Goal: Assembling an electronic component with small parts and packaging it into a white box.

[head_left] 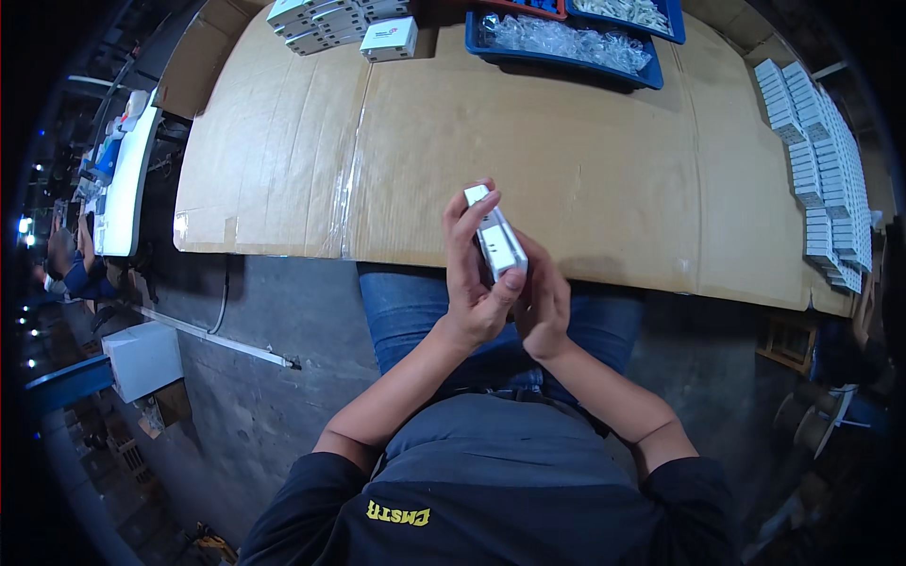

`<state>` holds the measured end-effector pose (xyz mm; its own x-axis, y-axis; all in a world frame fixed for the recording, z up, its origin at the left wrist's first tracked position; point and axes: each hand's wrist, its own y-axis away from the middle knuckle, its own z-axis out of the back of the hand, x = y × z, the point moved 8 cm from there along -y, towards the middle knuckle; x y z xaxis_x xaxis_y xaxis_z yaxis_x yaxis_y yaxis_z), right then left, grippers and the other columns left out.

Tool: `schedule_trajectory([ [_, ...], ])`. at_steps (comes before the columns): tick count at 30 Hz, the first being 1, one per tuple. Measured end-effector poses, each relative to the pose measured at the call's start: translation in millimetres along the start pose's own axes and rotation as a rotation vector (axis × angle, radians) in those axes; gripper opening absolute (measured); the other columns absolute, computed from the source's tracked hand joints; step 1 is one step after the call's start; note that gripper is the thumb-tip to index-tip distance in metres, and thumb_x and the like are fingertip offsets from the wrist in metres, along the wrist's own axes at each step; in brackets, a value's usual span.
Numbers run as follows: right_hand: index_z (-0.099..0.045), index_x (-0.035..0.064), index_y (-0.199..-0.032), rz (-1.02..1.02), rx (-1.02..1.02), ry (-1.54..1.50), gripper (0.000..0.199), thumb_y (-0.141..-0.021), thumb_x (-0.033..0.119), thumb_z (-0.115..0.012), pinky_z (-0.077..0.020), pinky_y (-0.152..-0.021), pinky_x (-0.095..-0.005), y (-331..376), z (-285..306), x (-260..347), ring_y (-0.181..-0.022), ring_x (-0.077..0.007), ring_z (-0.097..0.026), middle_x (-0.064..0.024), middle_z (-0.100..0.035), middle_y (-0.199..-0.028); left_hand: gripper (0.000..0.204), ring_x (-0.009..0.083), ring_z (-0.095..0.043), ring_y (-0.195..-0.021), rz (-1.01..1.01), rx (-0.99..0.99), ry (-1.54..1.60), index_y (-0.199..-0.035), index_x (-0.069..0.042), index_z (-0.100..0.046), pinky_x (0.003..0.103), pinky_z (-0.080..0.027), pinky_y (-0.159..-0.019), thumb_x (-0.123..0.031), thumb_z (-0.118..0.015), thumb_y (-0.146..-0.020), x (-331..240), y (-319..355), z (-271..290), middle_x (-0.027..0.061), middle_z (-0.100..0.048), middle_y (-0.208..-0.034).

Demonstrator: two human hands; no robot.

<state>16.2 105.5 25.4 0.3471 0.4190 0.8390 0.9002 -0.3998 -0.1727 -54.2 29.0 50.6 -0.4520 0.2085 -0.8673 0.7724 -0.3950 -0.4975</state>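
Observation:
A small white box (497, 241) with a few dark marks on its upper face is held in front of me, over the table's near edge. My left hand (471, 292) is closed round its left side, with fingers reaching over the far end and the thumb at the near end. Against the box's right side lies my right hand (545, 309), its fingers curled and partly hidden behind the box. The underside of the box cannot be seen.
Flattened cardboard (444, 132) covers the table. At the far left stand stacked white boxes (388, 40); a blue tray (481, 45) of clear plastic pieces is at the back. Tall stacks of white pieces (819, 156) line the right edge. Another person (78, 269) is far left.

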Motion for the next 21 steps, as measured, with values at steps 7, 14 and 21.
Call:
schedule_trajectory([
  [7, -0.059, 0.0048, -0.133, -0.614, -0.156, -0.077, 0.043, -0.110, 0.040, -0.052, -0.0555, -0.090, -0.0325, 6, 32, -42, -0.105, -0.0147, -0.065, -0.0049, -0.065, -0.117, 0.087, 0.0402, -0.036, -0.145, 0.022, 0.155, 0.164, -0.155, 0.002, -0.031, 0.051, -0.027, -0.120, -0.047, -0.066, -0.092, 0, 7, -23, 0.0282, -0.034, -0.153],
  [14, -0.058, 0.0061, -0.136, -0.560, 0.049, -0.431, 0.048, -0.100, 0.036, -0.069, -0.0574, -0.096, -0.0360, 7, 48, -45, -0.113, -0.0196, -0.067, -0.0087, -0.065, -0.125, 0.107, 0.0338, -0.055, -0.128, 0.008, 0.304, 0.200, -0.157, 0.004, -0.026, 0.042, -0.043, -0.106, -0.059, -0.072, -0.085, 6, 11, -33, 0.0334, -0.046, -0.145],
  [21, -0.059, 0.0090, -0.135, -0.572, 0.211, -0.784, 0.046, -0.100, 0.036, -0.070, -0.0589, -0.097, -0.0379, 9, 44, -57, -0.114, -0.0203, -0.069, -0.0068, -0.069, -0.124, 0.115, 0.0374, -0.058, -0.126, 0.004, 0.303, 0.220, -0.155, 0.010, -0.028, 0.044, -0.044, -0.107, -0.070, -0.066, -0.082, -9, 8, -37, 0.0349, -0.054, -0.137],
])
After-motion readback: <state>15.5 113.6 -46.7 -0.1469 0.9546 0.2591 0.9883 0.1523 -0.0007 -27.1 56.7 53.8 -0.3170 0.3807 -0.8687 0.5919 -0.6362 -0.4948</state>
